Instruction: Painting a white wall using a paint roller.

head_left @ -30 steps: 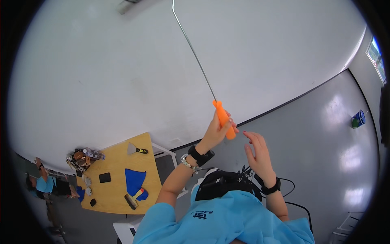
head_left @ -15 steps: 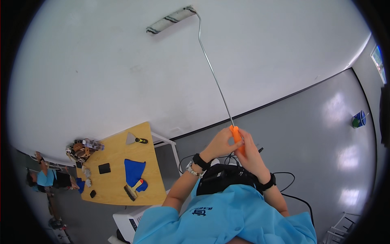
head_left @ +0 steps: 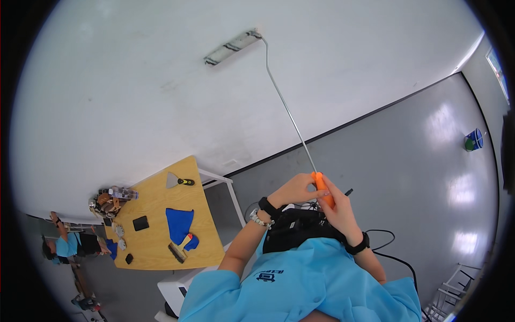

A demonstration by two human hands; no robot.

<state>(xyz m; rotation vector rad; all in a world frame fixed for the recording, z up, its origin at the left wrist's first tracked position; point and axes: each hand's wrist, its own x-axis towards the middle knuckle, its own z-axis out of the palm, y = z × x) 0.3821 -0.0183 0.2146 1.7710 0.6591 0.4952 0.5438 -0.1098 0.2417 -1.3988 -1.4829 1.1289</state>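
A paint roller (head_left: 289,112) with a long bent metal rod and an orange handle is gripped in both my hands. My left hand (head_left: 298,189) closes on the handle from the left, its thumb lying across the orange grip. From the right, my right hand (head_left: 339,206) is wrapped round the same handle. The roller's white sleeve with dark stripes (head_left: 232,48) lies against or very near the white wall (head_left: 161,123), slanting up to the right; whether it touches I cannot tell.
A wooden table (head_left: 153,214) at the left bears a scraper (head_left: 179,181), a blue cloth (head_left: 178,222), a wide brush (head_left: 178,251) and a bag (head_left: 107,203) with a bottle. Another person (head_left: 67,244) stands beyond it. A paint bucket (head_left: 473,140) and cables (head_left: 394,257) are on the right.
The roller sleeve has come down the wall, a little to the right in view. Both hands have shifted slightly down and right with the handle, still gripping it.
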